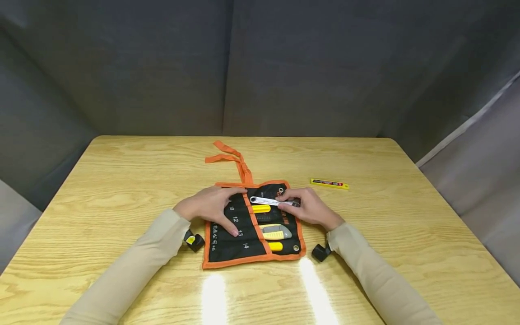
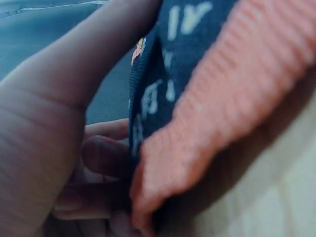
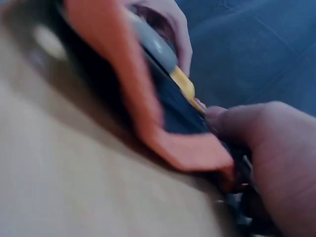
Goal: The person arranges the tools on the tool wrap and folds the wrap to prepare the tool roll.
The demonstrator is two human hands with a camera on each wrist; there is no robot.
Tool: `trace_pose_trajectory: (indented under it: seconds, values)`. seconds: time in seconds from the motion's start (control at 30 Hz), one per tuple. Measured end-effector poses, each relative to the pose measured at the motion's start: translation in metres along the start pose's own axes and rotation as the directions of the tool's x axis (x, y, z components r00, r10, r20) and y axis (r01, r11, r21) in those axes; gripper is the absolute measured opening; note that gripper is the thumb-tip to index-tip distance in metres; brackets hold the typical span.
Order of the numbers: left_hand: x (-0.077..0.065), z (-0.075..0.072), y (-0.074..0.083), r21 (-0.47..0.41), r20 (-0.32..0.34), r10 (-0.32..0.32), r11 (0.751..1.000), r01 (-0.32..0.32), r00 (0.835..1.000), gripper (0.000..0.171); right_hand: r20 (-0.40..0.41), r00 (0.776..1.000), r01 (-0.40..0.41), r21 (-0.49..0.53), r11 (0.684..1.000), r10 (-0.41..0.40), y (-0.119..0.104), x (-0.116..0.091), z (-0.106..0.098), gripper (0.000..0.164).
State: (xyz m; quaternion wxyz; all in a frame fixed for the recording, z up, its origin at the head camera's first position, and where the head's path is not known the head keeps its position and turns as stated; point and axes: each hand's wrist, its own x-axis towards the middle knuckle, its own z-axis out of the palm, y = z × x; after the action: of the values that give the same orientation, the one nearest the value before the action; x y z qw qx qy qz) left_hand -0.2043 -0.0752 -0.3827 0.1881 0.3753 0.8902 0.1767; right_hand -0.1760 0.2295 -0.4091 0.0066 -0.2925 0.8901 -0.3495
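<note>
A black tool roll (image 1: 227,247) with orange trim and white numbers lies spread on the table. My right hand (image 1: 306,205) pinches a silver ring-ended wrench (image 1: 266,201) above the roll's right half; its ring end is beside the orange pocket band (image 1: 255,220). My left hand (image 1: 211,205) rests on the numbered panel, thumb and index finger spread apart. In the left wrist view its other fingers (image 2: 106,155) lie curled against the fabric. Out of the pockets stick a utility knife (image 1: 276,232), an upper yellow handle (image 1: 261,209) and a lower yellow handle (image 1: 276,247).
A slim yellow case (image 1: 329,183) with a dark label lies on the wooden table (image 1: 386,216), right of the roll. Orange tie straps (image 1: 239,164) stretch away from the roll's far edge. Dark curtains (image 1: 304,67) hang behind the table.
</note>
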Motion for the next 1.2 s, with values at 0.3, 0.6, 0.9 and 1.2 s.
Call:
trace_pose_trajectory:
  seconds: [0.3, 0.6, 0.9, 1.2]
  values:
    - [0.005, 0.003, 0.007, -0.046, 0.021, 0.082, 0.996, -0.081, 0.996, 0.099, 0.226, 0.971, -0.096, 0.080, 0.992, 0.075, 0.004, 0.006, -0.022, 0.011]
    - [0.009, 0.004, 0.009, -0.043, 0.014, 0.130, 0.991, -0.129, 0.991, 0.052, 0.255, 0.958, -0.155, 0.092, 0.984, 0.127, 0.003, 0.009, -0.024, 0.008]
    - [0.010, 0.003, 0.007, -0.096, 0.026, 0.103, 0.990, -0.101, 0.994, 0.027, 0.272, 0.958, -0.122, 0.097, 0.988, 0.092, 0.002, 0.016, -0.018, 0.007]
    - [0.007, -0.002, 0.015, -0.031, 0.033, 0.077, 0.997, -0.076, 0.997, 0.018, 0.277, 0.957, -0.116, 0.101, 0.988, 0.084, -0.002, 0.019, -0.017, 0.006]
